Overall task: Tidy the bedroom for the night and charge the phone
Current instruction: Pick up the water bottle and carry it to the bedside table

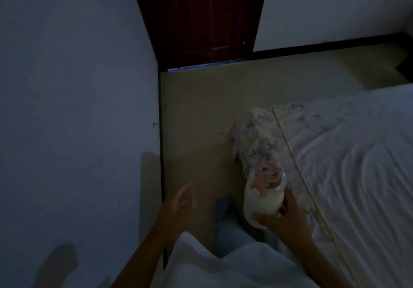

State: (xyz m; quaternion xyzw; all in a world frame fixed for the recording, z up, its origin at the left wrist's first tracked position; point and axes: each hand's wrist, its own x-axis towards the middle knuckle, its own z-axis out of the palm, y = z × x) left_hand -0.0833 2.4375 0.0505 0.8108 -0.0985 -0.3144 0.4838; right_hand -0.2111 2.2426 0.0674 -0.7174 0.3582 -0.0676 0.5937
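The room is dim. My right hand [285, 217] grips a pale bottle [263, 199] with a pink lid and pink strap, held upright above the floor beside the bed [348, 158]. Thumb and fingers wrap around the bottle's lower half. My left hand [183, 200] hangs in the air over the floor, blurred, fingers loose and holding nothing. No phone or charger is in view.
A bed with a white, wrinkled sheet fills the right side; its floral cover bunches at the near corner [254, 135]. A beige floor strip [201, 117] runs to a dark red door [201, 19]. A white wall [73, 108] stands at left.
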